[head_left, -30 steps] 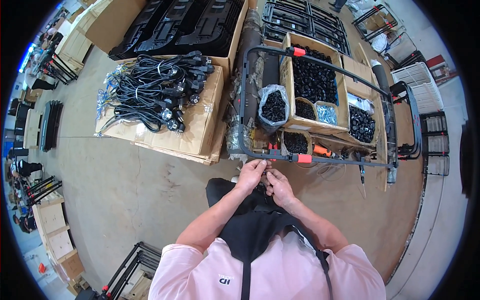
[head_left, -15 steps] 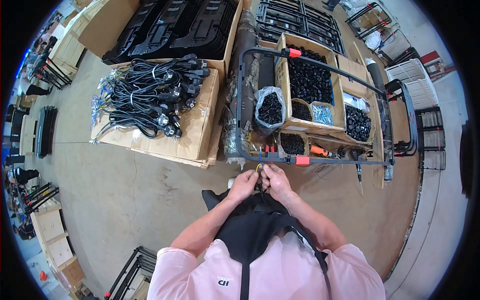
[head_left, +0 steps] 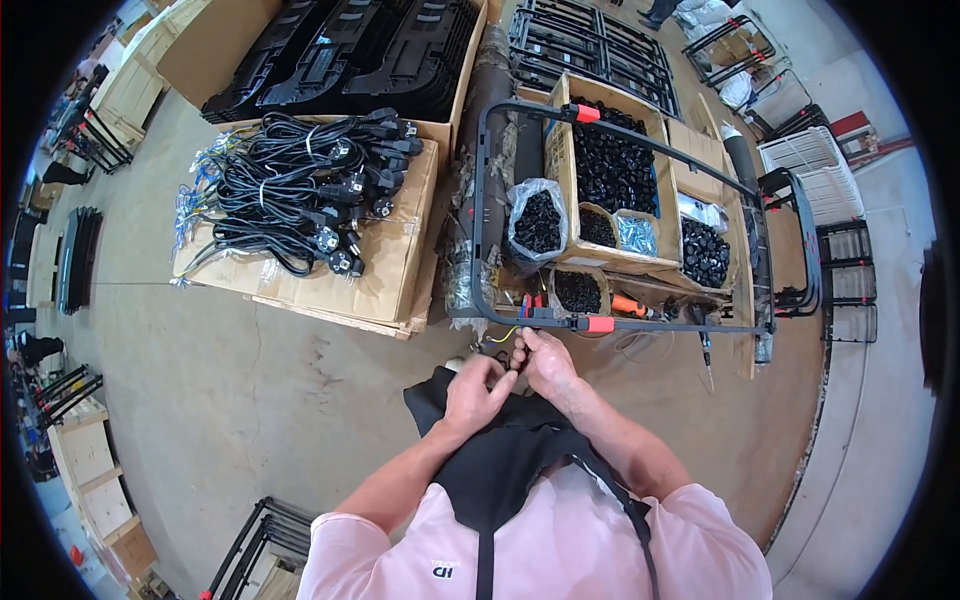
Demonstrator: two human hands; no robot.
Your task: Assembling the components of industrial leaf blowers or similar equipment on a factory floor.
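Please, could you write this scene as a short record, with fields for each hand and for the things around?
Left hand: curled, beside the right; grip hidden
Right hand: at the yellow wire; exact grip too small to tell
Black frame: with red fittings, one bar crossing the view of the wooden box
Wooden box: black parts and silvery hardware, separate compartments
Power cords: bundled on the cardboard box, left of the frame

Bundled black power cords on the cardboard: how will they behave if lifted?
The black cords will probably flop, lying in loose curves. Chunky black plugs likely make their end sag. Splayed, thin coloured wire ends may snag.
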